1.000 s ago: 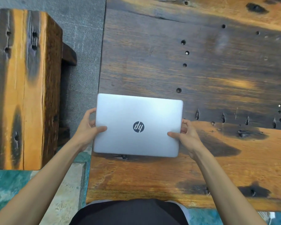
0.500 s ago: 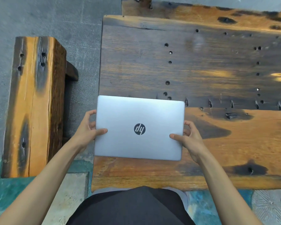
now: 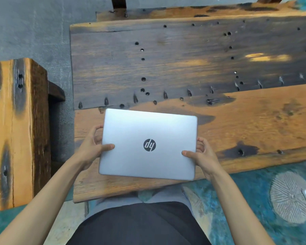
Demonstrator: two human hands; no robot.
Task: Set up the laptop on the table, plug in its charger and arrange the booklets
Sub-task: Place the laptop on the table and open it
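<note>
A closed silver laptop (image 3: 148,135) with a dark round logo on its lid is held above the near part of the wooden table (image 3: 237,121). My left hand (image 3: 92,145) grips its left edge, thumb on the lid. My right hand (image 3: 201,156) grips its right edge the same way. The lid faces up and the laptop's near edge overhangs the table's front edge slightly. No charger or booklets are in view.
A wooden bench (image 3: 16,129) stands to the left of the table, with grey floor between them. The table top has many small holes and dark patches. A round ridged floor ornament (image 3: 290,197) lies on blue-green flooring at the lower right.
The view has tilted and shifted, showing more of the table's far edge and right side. The laptop stays in both hands and has drifted rightward over the table's near part.
</note>
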